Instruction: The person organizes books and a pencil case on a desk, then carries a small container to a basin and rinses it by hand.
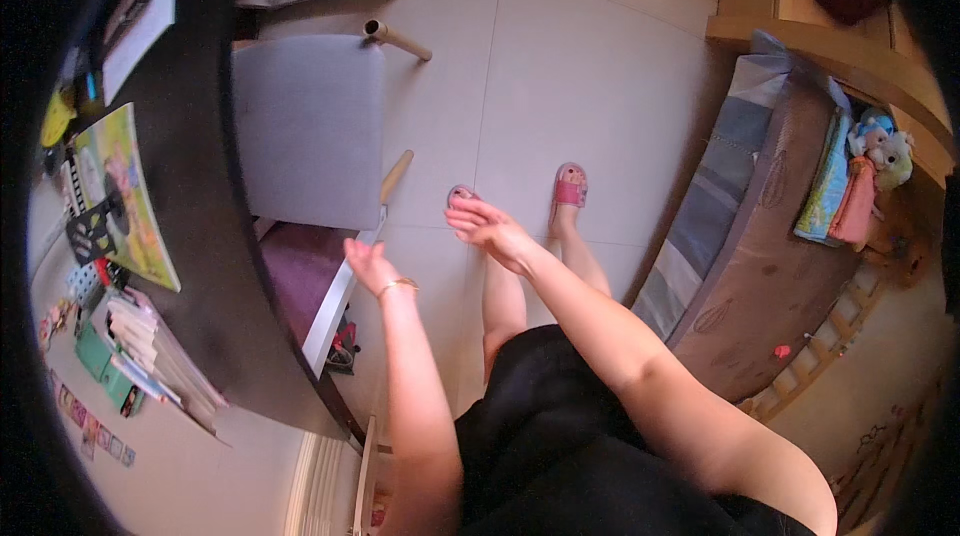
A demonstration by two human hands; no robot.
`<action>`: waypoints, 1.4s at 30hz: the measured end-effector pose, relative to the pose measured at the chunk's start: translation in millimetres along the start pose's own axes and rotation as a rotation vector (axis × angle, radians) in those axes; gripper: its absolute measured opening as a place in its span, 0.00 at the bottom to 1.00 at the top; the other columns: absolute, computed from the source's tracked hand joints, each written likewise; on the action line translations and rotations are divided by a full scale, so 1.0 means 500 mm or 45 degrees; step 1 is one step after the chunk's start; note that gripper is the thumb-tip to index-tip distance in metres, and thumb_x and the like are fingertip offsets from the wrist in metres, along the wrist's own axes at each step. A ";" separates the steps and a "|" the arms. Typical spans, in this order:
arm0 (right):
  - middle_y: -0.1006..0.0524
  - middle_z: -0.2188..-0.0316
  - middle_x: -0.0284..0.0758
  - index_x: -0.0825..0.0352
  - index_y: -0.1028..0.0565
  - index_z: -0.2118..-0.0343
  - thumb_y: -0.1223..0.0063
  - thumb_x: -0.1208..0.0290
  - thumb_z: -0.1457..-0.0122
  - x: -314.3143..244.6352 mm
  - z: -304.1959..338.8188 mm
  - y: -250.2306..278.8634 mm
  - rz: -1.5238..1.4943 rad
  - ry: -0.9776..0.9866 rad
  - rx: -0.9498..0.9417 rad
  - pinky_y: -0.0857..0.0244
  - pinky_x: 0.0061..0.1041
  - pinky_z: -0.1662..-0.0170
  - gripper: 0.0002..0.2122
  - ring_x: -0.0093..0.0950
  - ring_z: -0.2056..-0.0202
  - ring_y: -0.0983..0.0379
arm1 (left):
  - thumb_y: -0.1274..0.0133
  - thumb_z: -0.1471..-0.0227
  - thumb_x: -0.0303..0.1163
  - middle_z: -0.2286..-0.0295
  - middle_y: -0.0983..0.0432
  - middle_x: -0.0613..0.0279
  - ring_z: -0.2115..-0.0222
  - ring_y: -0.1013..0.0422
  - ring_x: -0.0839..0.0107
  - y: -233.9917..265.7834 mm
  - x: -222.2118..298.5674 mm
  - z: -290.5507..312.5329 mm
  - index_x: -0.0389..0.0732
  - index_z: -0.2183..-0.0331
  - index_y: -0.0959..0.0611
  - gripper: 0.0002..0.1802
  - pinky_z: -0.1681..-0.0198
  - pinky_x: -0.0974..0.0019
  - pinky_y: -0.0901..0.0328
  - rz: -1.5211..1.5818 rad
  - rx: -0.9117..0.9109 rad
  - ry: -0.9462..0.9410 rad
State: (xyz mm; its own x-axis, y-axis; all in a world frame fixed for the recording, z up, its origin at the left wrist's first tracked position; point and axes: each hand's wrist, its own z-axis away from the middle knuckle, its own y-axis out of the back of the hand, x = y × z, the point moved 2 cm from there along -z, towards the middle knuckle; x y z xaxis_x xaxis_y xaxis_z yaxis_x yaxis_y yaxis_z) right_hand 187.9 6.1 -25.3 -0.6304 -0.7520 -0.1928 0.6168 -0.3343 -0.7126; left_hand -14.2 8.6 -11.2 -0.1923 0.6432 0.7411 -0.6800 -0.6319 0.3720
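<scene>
My left hand [368, 264] is held out in front of me with its fingers apart, empty, a thin bangle on the wrist. It hovers just right of the grey upholstered chair [310, 126] and its white frame [335, 301]. My right hand [490, 229] reaches forward over the tiled floor, fingers loosely spread, holding nothing. Below it are my feet in pink sandals [568, 188].
A dark round table [215, 266] curves along the left, carrying a colourful booklet [125, 191], stacked books [150, 341] and small items. A brown padded sofa [760, 256] with folded cloths and a plush toy [885, 151] lies to the right. Pale floor tiles [580, 66] stretch ahead.
</scene>
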 end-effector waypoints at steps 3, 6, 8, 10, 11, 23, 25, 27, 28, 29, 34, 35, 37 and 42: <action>0.35 0.52 0.38 0.67 0.41 0.48 0.57 0.88 0.55 -0.020 0.105 -0.003 -0.029 -0.086 0.020 0.42 0.24 0.49 0.27 0.27 0.51 0.38 | 0.58 0.63 0.13 0.47 0.48 0.49 0.46 0.51 0.60 0.001 -0.014 0.104 0.41 0.47 0.42 0.37 0.47 0.62 0.50 0.031 -0.004 0.026; 0.34 0.52 0.38 0.68 0.40 0.49 0.56 0.87 0.54 -0.057 0.210 -0.034 -0.085 -0.115 0.042 0.42 0.24 0.49 0.25 0.26 0.51 0.37 | 0.58 0.64 0.12 0.47 0.49 0.47 0.45 0.52 0.59 0.013 0.016 0.213 0.39 0.48 0.41 0.37 0.46 0.61 0.50 0.025 -0.068 0.048; 0.34 0.52 0.38 0.68 0.40 0.49 0.56 0.87 0.54 -0.101 0.272 -0.057 -0.061 -0.107 0.038 0.42 0.24 0.49 0.25 0.26 0.52 0.37 | 0.59 0.65 0.12 0.47 0.49 0.46 0.44 0.53 0.57 0.021 0.030 0.267 0.38 0.48 0.41 0.37 0.46 0.61 0.50 0.024 -0.133 0.037; 0.35 0.52 0.39 0.68 0.40 0.49 0.55 0.86 0.53 -0.147 0.323 -0.088 -0.005 -0.059 -0.001 0.42 0.24 0.49 0.25 0.27 0.52 0.36 | 0.59 0.65 0.12 0.47 0.49 0.46 0.45 0.52 0.57 0.025 0.058 0.309 0.38 0.48 0.40 0.37 0.46 0.61 0.50 0.011 -0.168 -0.001; 0.35 0.52 0.39 0.68 0.40 0.49 0.55 0.86 0.53 -0.164 0.350 -0.103 0.010 -0.055 -0.021 0.42 0.24 0.49 0.25 0.27 0.52 0.36 | 0.59 0.65 0.12 0.47 0.49 0.47 0.45 0.52 0.57 0.030 0.070 0.331 0.39 0.48 0.40 0.37 0.47 0.61 0.49 -0.025 -0.206 -0.018; 0.32 0.55 0.42 0.70 0.39 0.50 0.54 0.83 0.54 -0.348 0.520 -0.227 0.206 0.129 -0.240 0.39 0.26 0.51 0.24 0.30 0.56 0.32 | 0.59 0.65 0.13 0.50 0.41 0.52 0.48 0.45 0.59 0.052 0.283 0.480 0.39 0.50 0.36 0.34 0.49 0.63 0.45 -0.031 -0.395 -0.272; 0.31 0.56 0.42 0.70 0.39 0.50 0.55 0.82 0.53 -0.366 0.519 -0.256 0.223 0.145 -0.266 0.38 0.26 0.52 0.23 0.30 0.57 0.32 | 0.59 0.65 0.13 0.50 0.41 0.53 0.49 0.44 0.60 0.070 0.301 0.486 0.38 0.51 0.36 0.34 0.49 0.64 0.45 0.001 -0.368 -0.298; 0.32 0.56 0.43 0.70 0.39 0.50 0.56 0.83 0.52 -0.384 0.512 -0.291 0.272 0.126 -0.293 0.38 0.27 0.51 0.23 0.31 0.57 0.32 | 0.58 0.66 0.13 0.51 0.40 0.53 0.49 0.43 0.61 0.089 0.317 0.483 0.37 0.51 0.35 0.33 0.49 0.64 0.44 0.033 -0.344 -0.323; 0.32 0.56 0.43 0.70 0.40 0.49 0.57 0.83 0.51 -0.394 0.507 -0.311 0.302 0.117 -0.304 0.39 0.27 0.51 0.22 0.31 0.56 0.32 | 0.58 0.66 0.12 0.51 0.39 0.54 0.50 0.42 0.61 0.099 0.322 0.480 0.37 0.52 0.35 0.33 0.49 0.64 0.44 0.044 -0.332 -0.336; 0.32 0.56 0.43 0.70 0.40 0.49 0.57 0.83 0.51 -0.404 0.498 -0.331 0.321 0.110 -0.318 0.39 0.27 0.51 0.22 0.31 0.56 0.32 | 0.58 0.66 0.12 0.52 0.38 0.55 0.50 0.42 0.62 0.109 0.329 0.474 0.36 0.53 0.34 0.32 0.49 0.64 0.44 0.054 -0.320 -0.350; 0.31 0.57 0.42 0.70 0.37 0.51 0.59 0.84 0.50 -0.450 0.430 -0.427 0.463 0.106 -0.381 0.38 0.26 0.52 0.20 0.30 0.57 0.32 | 0.58 0.67 0.12 0.54 0.36 0.56 0.52 0.39 0.65 0.140 0.362 0.427 0.37 0.55 0.32 0.30 0.50 0.66 0.43 0.135 -0.257 -0.339; 0.31 0.57 0.42 0.70 0.37 0.51 0.59 0.84 0.50 -0.458 0.413 -0.447 0.479 0.099 -0.391 0.38 0.26 0.52 0.20 0.30 0.57 0.32 | 0.58 0.67 0.12 0.55 0.35 0.56 0.54 0.38 0.66 0.142 0.371 0.412 0.37 0.55 0.31 0.30 0.51 0.66 0.42 0.148 -0.247 -0.318; 0.29 0.58 0.41 0.70 0.36 0.53 0.59 0.84 0.50 -0.476 0.376 -0.489 0.569 0.116 -0.404 0.38 0.26 0.52 0.19 0.30 0.58 0.31 | 0.57 0.67 0.12 0.57 0.33 0.57 0.56 0.36 0.67 0.140 0.409 0.384 0.37 0.57 0.30 0.29 0.52 0.67 0.41 0.163 -0.219 -0.345; 0.28 0.60 0.39 0.69 0.35 0.54 0.60 0.86 0.52 -0.499 0.274 -0.596 0.752 0.105 -0.391 0.37 0.25 0.54 0.19 0.27 0.60 0.30 | 0.58 0.65 0.13 0.60 0.31 0.57 0.59 0.34 0.67 0.141 0.507 0.294 0.36 0.59 0.29 0.24 0.53 0.67 0.39 0.202 -0.261 -0.371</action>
State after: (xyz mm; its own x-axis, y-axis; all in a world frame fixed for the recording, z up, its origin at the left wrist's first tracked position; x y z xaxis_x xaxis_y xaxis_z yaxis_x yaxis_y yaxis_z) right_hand 225.9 215.4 327.3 -0.2692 -0.7091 -0.6517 0.7150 0.3062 -0.6285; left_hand -6.9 63.5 285.2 -0.1178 0.3759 0.9192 -0.7910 -0.5951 0.1420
